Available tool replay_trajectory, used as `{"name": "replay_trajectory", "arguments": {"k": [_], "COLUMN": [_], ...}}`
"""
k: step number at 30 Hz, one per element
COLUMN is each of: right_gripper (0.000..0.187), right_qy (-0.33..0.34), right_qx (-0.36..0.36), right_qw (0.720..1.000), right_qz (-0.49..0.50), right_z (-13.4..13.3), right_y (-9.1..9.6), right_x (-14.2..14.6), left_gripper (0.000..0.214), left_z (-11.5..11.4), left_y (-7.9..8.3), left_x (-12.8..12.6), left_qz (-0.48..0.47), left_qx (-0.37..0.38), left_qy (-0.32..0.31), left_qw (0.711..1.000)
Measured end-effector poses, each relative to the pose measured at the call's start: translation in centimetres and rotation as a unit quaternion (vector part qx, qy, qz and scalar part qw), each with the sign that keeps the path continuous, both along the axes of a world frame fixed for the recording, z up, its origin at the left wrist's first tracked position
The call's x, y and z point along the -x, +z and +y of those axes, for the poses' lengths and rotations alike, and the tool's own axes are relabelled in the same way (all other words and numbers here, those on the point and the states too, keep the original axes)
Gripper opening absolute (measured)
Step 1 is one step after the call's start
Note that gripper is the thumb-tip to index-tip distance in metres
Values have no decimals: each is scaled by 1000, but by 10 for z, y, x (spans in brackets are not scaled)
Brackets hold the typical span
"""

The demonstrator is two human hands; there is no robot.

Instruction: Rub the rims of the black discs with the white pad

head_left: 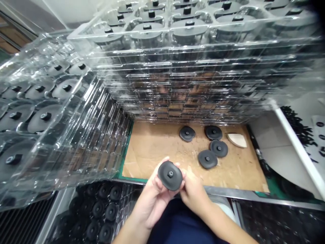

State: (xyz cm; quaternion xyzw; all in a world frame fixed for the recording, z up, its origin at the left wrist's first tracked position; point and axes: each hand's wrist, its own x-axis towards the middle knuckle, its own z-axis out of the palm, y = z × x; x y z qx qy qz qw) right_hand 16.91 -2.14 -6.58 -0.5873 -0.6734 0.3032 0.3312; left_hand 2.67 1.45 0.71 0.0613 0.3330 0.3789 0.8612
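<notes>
I hold a black round disc (170, 175) with a small hub in its middle, in front of me above the near edge of the brown work board (152, 149). My left hand (152, 196) grips the disc from the left and below, fingers curled round its rim. My right hand (194, 193) pinches its right edge. Several more black discs (207, 159) lie loose on the board beyond my hands, one (187, 133) further left.
Tall stacks of clear plastic trays (193, 78) loaded with discs rise behind the board, another stack (45, 118) on the left. A tray of black discs (101, 210) sits low at the left. A white wedge-shaped piece (237, 140) lies on the board's right.
</notes>
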Motion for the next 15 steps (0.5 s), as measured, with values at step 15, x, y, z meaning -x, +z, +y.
{"name": "replay_trajectory", "arguments": {"k": [15], "right_gripper": [31], "right_qy": [-26], "right_qx": [-161], "right_qw": [985], "right_qz": [60], "right_z": [17], "right_y": [123], "right_x": [-19], "left_gripper": [54], "left_z": [9], "left_y": [16], "left_x": [-22], "left_qz": [79], "left_qx": [-56], "left_qy": [-13], "left_qw": [995]}}
